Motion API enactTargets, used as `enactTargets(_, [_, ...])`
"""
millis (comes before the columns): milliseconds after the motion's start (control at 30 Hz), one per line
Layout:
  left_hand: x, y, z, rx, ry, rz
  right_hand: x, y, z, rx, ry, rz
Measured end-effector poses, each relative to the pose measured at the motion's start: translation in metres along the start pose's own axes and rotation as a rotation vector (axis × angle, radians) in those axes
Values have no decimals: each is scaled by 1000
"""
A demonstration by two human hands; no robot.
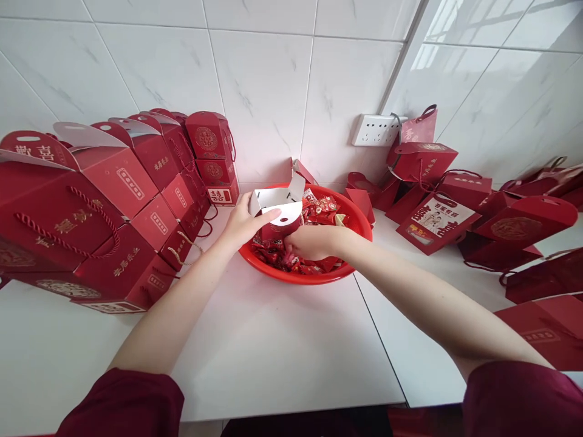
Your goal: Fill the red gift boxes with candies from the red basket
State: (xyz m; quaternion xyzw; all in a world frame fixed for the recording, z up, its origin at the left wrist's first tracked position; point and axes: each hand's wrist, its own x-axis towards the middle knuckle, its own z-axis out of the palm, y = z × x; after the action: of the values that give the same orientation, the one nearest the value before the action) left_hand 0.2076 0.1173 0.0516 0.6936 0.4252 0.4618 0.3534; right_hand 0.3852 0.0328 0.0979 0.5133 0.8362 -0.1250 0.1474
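Note:
My left hand (245, 223) grips a small red gift box (279, 207) with its thumb over the near side. The box's top flaps stand open and show a white inside. It is tilted over the left part of a red plastic basin (298, 279). Red-wrapped candies (324, 206) lie in the basin. My right hand (314, 243) reaches down among them, just right of the box, with its fingers curled on wrapped candy; the fingertips are partly hidden.
Stacked red gift boxes (157, 215) with rope handles fill the left side. More red boxes (439, 221) lie loosely piled on the right. A white power strip (376, 130) is on the tiled wall behind. A seam (380, 337) runs across the white tabletop (273, 352).

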Motion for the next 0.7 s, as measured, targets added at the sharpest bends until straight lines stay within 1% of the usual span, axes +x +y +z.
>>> enactTargets(100, [2, -6, -1, 26, 2, -18, 20, -11, 3, 49, -62, -28])
enactTargets(200, [2, -6, 0, 20, -4, -11, 36, -11, 10, 65, -97, -45])
enactTargets(267, [2, -2, 0, 37, 0, -19, 42, 1, 13, 99, -119, -67])
enactTargets(333, [0, 2, 0, 66, 12, -29, 42, 18, 12, 154, -170, -109])
enactTargets(400, [0, 4, -1, 91, 4, -30, 35, 35, 9, 197, -243, -201])
enactTargets(433, [0, 5, -1, 101, -1, -27, 29, 42, 8, 208, -258, -242])
enactTargets(467, [0, 5, -2, 107, -4, -26, 21, 48, 8, 218, -238, -263])
enactTargets(500, [1, 4, -2, 109, -6, -26, 13, 53, 9, 232, -189, -264])
enactTargets(567, [3, 1, -2, 102, -7, -27, -3, 60, 13, 295, -37, -214])
enactTargets(633, [5, -2, -1, 82, -13, -24, -16, 65, 20, 431, 75, -207])
enactTargets(700, [6, -4, 1, 52, -7, -17, -23, 69, 26, 565, 120, -217])
